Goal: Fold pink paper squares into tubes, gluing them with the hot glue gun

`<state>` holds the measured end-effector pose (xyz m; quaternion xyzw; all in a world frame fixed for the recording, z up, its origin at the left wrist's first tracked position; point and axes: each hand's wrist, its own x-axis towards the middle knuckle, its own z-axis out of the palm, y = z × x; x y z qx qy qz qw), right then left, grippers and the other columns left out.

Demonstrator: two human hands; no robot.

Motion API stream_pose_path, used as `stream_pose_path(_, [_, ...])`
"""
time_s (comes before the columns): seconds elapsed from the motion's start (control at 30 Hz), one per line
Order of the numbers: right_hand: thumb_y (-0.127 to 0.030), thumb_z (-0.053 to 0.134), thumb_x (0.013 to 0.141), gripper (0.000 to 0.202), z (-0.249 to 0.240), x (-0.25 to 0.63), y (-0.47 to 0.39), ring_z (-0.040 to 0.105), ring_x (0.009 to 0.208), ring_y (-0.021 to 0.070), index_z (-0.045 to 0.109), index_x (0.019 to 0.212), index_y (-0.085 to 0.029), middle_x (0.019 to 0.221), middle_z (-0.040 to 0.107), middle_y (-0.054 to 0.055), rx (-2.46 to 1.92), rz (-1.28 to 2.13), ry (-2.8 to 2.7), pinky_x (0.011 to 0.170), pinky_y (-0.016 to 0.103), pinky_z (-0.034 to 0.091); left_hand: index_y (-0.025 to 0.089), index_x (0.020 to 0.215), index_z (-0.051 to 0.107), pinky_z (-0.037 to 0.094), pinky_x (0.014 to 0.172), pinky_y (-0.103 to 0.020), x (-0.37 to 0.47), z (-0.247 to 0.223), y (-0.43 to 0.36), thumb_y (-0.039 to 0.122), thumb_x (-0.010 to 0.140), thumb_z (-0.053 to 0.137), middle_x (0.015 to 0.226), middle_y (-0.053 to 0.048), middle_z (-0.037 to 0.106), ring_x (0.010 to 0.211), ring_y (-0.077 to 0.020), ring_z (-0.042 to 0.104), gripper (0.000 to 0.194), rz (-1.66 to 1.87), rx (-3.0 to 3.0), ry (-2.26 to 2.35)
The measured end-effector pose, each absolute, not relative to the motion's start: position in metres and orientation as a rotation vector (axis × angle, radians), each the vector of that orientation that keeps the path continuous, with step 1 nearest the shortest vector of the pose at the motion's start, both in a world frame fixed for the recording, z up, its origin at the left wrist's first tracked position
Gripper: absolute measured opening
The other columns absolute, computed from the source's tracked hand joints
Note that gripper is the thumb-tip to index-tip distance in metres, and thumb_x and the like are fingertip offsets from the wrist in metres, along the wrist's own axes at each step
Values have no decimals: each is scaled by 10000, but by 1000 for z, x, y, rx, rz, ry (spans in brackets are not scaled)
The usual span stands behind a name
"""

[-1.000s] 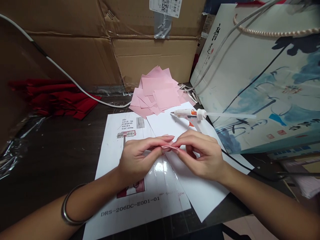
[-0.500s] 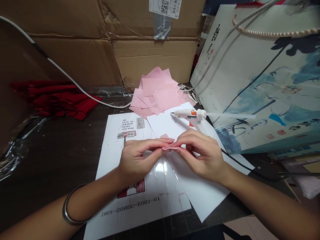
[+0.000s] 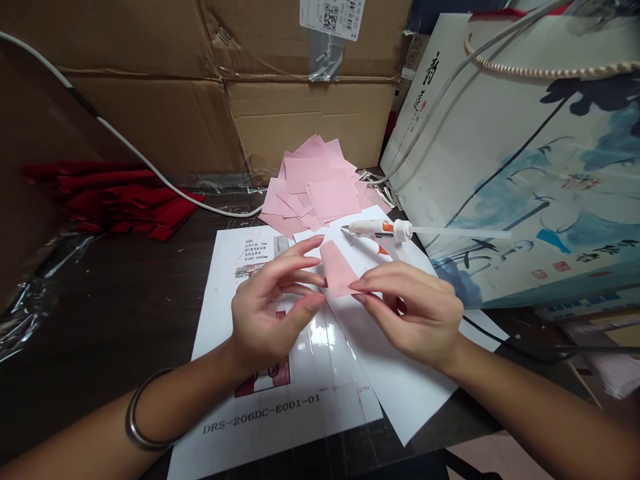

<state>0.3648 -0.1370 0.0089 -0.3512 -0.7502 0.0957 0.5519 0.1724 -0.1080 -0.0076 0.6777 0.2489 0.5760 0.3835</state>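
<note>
Pinches a pink piece (image 3: 339,268) at its lower right corner between thumb and fingertip of the right hand (image 3: 413,313) — up above the white paper (image 3: 400,397). Holds the left hand (image 3: 270,310) loosely spread, grasping nothing, just beside the piece's left edge — cannot tell about contact there. Has a glue gun (image 3: 377,229) lying just beyond, nozzle leftward, near piled pink squares (image 3: 334,199).

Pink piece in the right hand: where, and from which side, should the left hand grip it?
I'd probably take the pink piece by its left edge, from the left, thumb on the near face, fingers behind. The right hand pinches its lower right corner, leaving that edge unpinched, and the left hand is open beside it. It looks thin, so pinch lightly.
</note>
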Motion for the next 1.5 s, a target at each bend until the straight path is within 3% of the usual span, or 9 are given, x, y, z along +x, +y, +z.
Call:
stream_pose_path(0.07, [-6,658,775,241,9,365,-137,616,661,127,710,928,-186,847,711,44,-871,274,-1714,447,242,399,213,951,684,558,625,-244,172,-7,-106,242,900,607,1039,-45,711,683,-110,666,97,1439,1701,689])
stream_pose_path(0.2, [-35,632,801,263,7,366,-137,518,533,85,707,984,-208,944,701,36,-942,440,-1696,449,262,390,166,750,682,498,542,-201,173,-4,-102,315,918,565,571,4,630,527,-91,592,253,1131,1702,812])
stream_pose_path(0.4, [-174,633,846,316,4,363,-144,384,430,42,606,1152,-247,978,669,13,-1066,923,-1555,404,244,309,144,800,682,540,548,-163,176,0,-105,238,843,665,589,1,684,526,-90,642,105,990,1428,816])
stream_pose_path(0.57, [-380,681,832,201,4,361,-139,402,450,65,667,867,-182,721,647,9,-1253,1174,-1454,406,240,245,137,799,705,574,568,-176,177,-1,-107,230,810,703,673,-28,731,572,-114,687,94,931,1391,802])
stream_pose_path(0.77, [-345,666,837,186,5,363,-134,532,585,111,653,788,-167,714,649,20,-1152,1263,-1463,478,239,354,147,824,709,571,565,-219,179,-2,-106,270,807,712,698,-51,732,601,-144,687,125,861,1399,805])
stream_pose_path(1.0, [-354,668,846,190,7,360,-136,461,477,88,712,835,-170,654,655,15,-1165,1318,-1529,396,222,308,146,799,701,514,514,-219,178,-1,-100,307,819,695,660,-25,669,540,-115,600,162,900,1390,810])
stream_pose_path(1.2, [-364,671,846,230,9,357,-134,328,465,60,733,790,-150,547,528,-28,-1151,1508,-1478,407,215,208,172,905,745,561,814,-299,177,0,-101,314,857,664,953,-78,742,919,-203,689,171,945,1451,778])
stream_pose_path(1.33, [-362,691,828,252,7,355,-136,243,448,52,704,730,-131,482,374,-73,-1115,1617,-1432,401,222,147,172,979,754,580,842,-312,179,-2,-101,331,869,660,1028,-90,750,965,-216,707,215,900,1283,767])
stream_pose_path(1.5, [-371,695,830,255,2,350,-137,477,604,97,747,839,-121,678,614,12,-1086,1666,-1417,545,244,364,159,924,764,591,836,-313,182,-3,-102,320,833,708,966,-91,763,931,-219,721,193,890,1168,810])
